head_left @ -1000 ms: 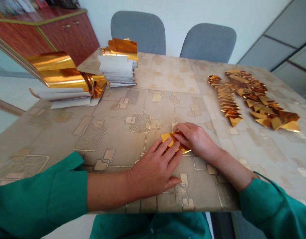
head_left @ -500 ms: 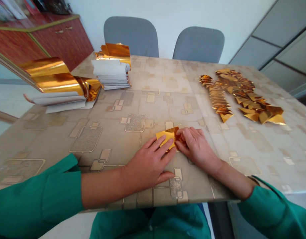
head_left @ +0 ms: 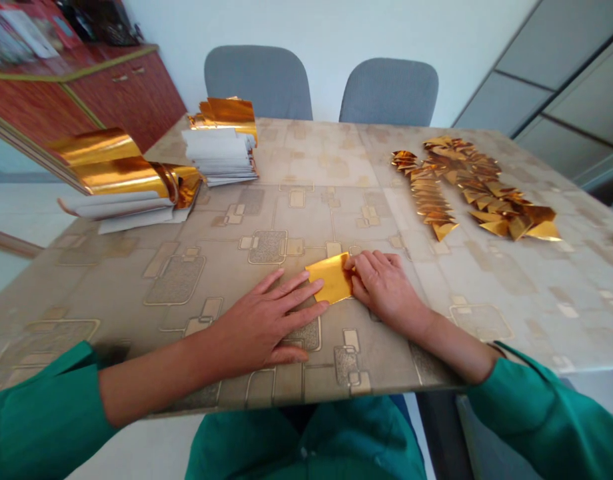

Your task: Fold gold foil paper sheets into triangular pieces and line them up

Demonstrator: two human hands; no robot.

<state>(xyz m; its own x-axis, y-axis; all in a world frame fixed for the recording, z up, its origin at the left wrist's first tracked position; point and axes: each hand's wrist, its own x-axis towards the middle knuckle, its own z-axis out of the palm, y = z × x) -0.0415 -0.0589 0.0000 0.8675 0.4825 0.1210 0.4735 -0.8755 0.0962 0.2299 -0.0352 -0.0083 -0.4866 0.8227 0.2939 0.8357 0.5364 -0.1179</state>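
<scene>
A folded square of gold foil lies flat on the patterned table cover, in front of me and just right of centre. My right hand has its curled fingers on the foil's right edge and seems to pinch it there. My left hand lies flat on the table cover, fingers spread, with the fingertips at or very near the foil's left edge. It holds nothing. Green sleeves cover both forearms up to the wrists.
Two rows of folded gold foil triangles lie at the right of the table. Stacks of white paper and gold foil rolls stand at the back left. Two grey chairs stand beyond the far edge, with a red cabinet at the left.
My left hand has slid left and lies flatter, its fingers moved off the foil. The foil now lies flat as a neat square, and my right hand stays at its right edge.
</scene>
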